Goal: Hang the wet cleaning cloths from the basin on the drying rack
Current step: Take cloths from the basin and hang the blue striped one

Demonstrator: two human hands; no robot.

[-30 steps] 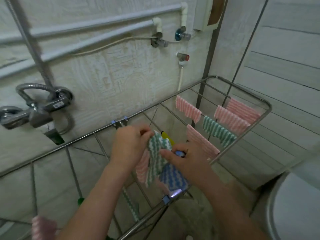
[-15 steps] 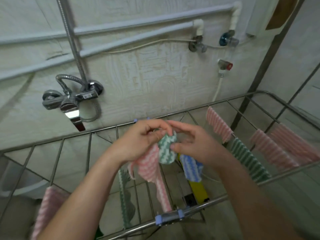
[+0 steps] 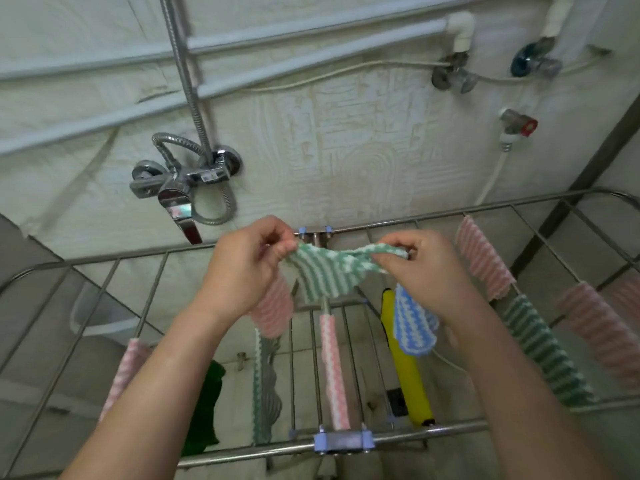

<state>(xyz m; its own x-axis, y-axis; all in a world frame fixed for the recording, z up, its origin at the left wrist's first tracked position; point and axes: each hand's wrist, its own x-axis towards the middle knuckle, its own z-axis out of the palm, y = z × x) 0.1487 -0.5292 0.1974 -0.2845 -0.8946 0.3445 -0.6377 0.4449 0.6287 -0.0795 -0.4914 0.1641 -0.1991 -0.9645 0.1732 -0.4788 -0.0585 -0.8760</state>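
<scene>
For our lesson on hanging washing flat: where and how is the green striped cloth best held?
Grip the green striped cloth at both ends of its top edge, one from each side, as the left hand and right hand pinch it. Its middle sags bunched, so opposing grips should pull it flat.

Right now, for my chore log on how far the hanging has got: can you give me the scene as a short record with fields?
left hand: pinches one end of the green striped cloth; a pink cloth hangs from under it
right hand: pinches the other end; a blue cloth hangs from under it
cloth in work: stretched between both hands above the drying rack, not yet on a rod
already on rods, right side: hung pink cloth, hung green cloth
</scene>
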